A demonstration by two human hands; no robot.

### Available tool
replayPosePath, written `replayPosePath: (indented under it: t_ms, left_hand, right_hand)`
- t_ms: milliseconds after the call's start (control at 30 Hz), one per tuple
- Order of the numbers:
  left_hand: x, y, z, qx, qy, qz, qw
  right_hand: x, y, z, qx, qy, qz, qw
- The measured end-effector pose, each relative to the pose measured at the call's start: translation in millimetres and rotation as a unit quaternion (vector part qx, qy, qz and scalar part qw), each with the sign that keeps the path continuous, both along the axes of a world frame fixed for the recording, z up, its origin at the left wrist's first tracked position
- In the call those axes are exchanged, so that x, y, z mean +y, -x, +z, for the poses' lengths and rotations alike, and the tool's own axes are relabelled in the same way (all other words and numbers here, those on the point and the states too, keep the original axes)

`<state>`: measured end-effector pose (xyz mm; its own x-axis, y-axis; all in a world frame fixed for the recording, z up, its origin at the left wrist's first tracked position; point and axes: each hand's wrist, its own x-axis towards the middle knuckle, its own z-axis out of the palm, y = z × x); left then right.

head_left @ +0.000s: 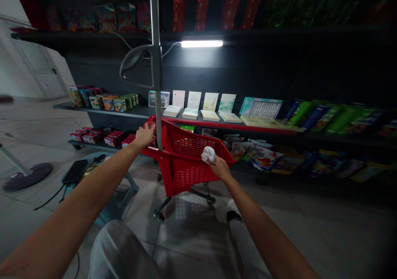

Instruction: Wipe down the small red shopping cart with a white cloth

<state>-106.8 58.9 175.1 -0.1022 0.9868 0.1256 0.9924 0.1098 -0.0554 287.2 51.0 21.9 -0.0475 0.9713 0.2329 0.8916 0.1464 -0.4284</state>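
Note:
A red plastic shopping basket on wheels (189, 163) stands in front of me, with a grey pole and loop handle (155, 63) rising from it. My left hand (145, 135) grips the basket's far left rim beside the pole, fingers closed over the edge. My right hand (218, 165) is closed on a crumpled white cloth (208, 154) and presses it against the basket's near right rim. Both arms are stretched out forward.
Dark shelves (217, 123) behind the basket carry notebooks, boxed toys and packets, lit by a strip light (201, 44). A small stool (114, 196) with a dark phone-like object stands at left, a round stand base (27, 175) further left. My knees show below.

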Motion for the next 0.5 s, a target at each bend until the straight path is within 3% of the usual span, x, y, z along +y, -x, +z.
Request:
replayPosePath:
  t_ms: [167, 333, 400, 500]
  left_hand:
    - [13.0, -0.4, -4.2, -0.017, 0.004, 0.017, 1.000]
    - [13.5, 0.4, -4.5, -0.017, -0.027, 0.012, 0.999]
    - [12.3, 1.5, -2.4, -0.009, -0.023, 0.013, 1.000]
    - [12.2, 6.0, -1.2, -0.006, -0.017, 0.003, 1.000]
  right_hand:
    - [14.9, -29.7, 1.6, -0.024, 0.063, -0.081, 0.994]
    - [12.3, -19.0, 7.9, -0.031, 0.078, -0.104, 0.991]
    - [8.5, -7.9, 10.7, -0.056, 0.045, -0.090, 0.993]
    - [1.9, 17.2, 12.9, -0.062, -0.014, -0.013, 0.998]
